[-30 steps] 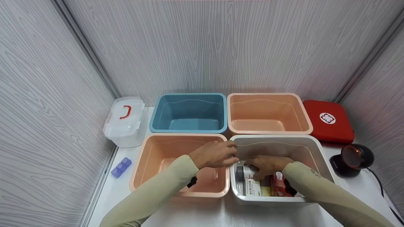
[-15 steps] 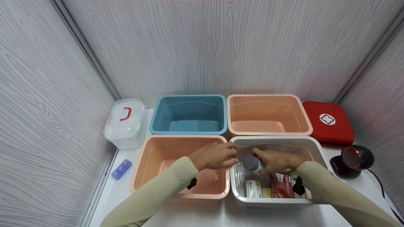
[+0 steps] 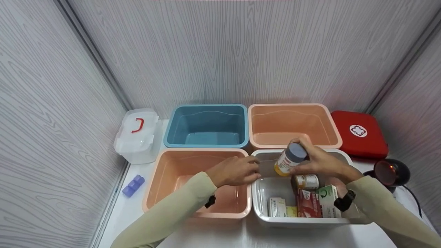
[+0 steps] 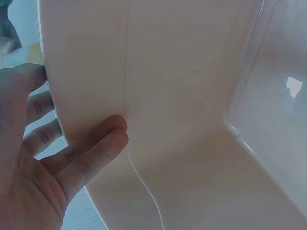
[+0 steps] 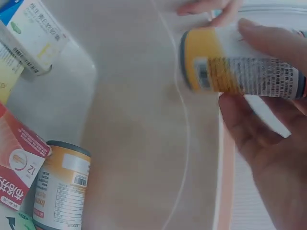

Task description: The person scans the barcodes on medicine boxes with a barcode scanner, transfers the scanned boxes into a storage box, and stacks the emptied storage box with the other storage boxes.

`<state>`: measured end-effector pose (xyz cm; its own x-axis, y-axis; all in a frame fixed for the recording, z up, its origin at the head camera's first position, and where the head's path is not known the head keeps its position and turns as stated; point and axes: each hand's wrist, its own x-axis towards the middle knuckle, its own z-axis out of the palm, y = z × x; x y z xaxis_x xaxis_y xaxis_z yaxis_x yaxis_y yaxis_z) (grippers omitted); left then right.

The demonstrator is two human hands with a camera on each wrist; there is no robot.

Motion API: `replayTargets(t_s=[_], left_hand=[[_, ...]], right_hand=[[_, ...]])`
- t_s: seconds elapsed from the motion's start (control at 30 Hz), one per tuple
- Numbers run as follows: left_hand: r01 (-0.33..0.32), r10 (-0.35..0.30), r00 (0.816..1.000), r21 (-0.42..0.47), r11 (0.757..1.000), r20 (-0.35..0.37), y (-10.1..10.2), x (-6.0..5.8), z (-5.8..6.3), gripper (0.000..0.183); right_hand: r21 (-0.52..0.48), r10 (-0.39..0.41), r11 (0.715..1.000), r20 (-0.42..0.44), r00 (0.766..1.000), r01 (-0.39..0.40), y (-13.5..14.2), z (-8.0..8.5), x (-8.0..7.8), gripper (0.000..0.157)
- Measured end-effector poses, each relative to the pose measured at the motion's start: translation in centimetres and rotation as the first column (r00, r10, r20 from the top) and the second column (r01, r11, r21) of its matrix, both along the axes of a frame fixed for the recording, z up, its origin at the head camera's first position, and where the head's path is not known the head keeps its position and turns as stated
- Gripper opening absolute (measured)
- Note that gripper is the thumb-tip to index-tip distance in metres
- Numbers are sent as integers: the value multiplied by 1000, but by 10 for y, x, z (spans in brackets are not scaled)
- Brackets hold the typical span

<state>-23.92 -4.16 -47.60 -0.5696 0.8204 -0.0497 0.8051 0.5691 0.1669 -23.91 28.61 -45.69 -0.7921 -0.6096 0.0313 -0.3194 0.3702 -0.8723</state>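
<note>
My right hand (image 3: 318, 161) grips a pill bottle (image 3: 285, 164) with a grey cap and a white and orange label. It holds the bottle tilted above the back of the white bin (image 3: 303, 220). Inside that bin lie a second, similar bottle (image 5: 64, 187), a red box (image 3: 308, 204), a green and white box (image 3: 329, 203) and a small white carton (image 3: 276, 207). My left hand (image 3: 236, 170) reaches over the front left peach bin (image 3: 196, 150), its relaxed fingers at the shared edge with the white bin. In the left wrist view, fingers (image 4: 96, 153) lie at the peach wall.
Behind stand a blue bin (image 3: 206, 143) and another peach bin (image 3: 293, 144). A clear case (image 3: 137, 141) with a red handle and a purple pill organizer (image 3: 133, 186) are at the left. At the right are a red first-aid case (image 3: 361, 141) and a black round device (image 3: 391, 172) with a cord.
My right hand has lifted the pill bottle out of the white bin's left part, up and to the right. The second bottle now shows. My left hand has stayed put.
</note>
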Motion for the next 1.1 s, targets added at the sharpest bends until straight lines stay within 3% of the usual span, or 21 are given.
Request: replayTargets(t_s=[0.17,0.4,0.6,0.83,1.1], left_hand=[[8,-8,1000,4,1000,-6,0,0,0,36],[3,-3,1000,26,1000,6,-2,-1,-3,36],[-4,3,1000,25,1000,26,-1,-1,-3,37],[-13,13,999,-2,1000,41,-1,-1,-1,39],[-13,14,999,-9,1000,40,0,0,-2,40]], right_hand=[[-7,-54,999,-73,996,54,5,7,4,79],[4,-149,988,-244,958,154,7,9,5,60],[-24,-127,992,-273,954,125,17,8,8,55],[-43,-159,987,-283,946,153,25,5,8,31],[-37,-189,982,-300,935,186,37,8,16,30]])
